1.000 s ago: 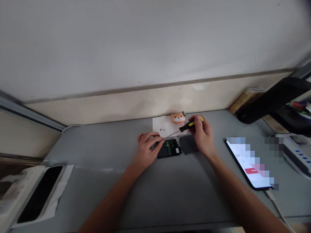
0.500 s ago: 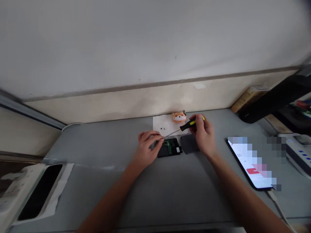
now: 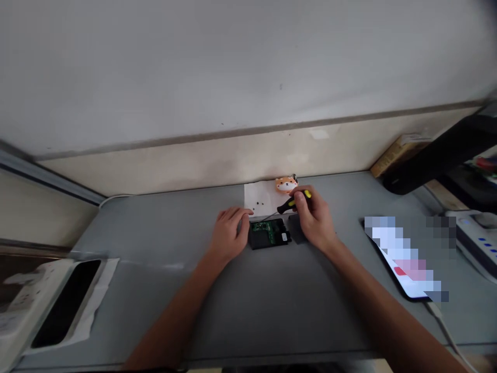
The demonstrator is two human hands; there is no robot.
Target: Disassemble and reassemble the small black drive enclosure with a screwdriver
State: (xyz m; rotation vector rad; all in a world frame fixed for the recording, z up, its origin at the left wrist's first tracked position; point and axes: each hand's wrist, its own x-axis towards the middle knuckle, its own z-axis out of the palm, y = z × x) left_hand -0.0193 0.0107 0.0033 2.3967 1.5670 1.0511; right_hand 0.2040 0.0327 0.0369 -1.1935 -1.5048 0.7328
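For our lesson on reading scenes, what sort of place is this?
Probably an indoor desk serving as a small workbench: a wall rises behind it, and a screwdriver and circuit board are in view. Whether home or office, I cannot tell.

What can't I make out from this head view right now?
Head view:
Screwdriver: tip too small to tell if it touches the circuit board.
Dark flat piece: right part hidden behind the right hand.
Black specks on white paper: too small to identify.
Lit phone: screen partly covered by pixel blocks.
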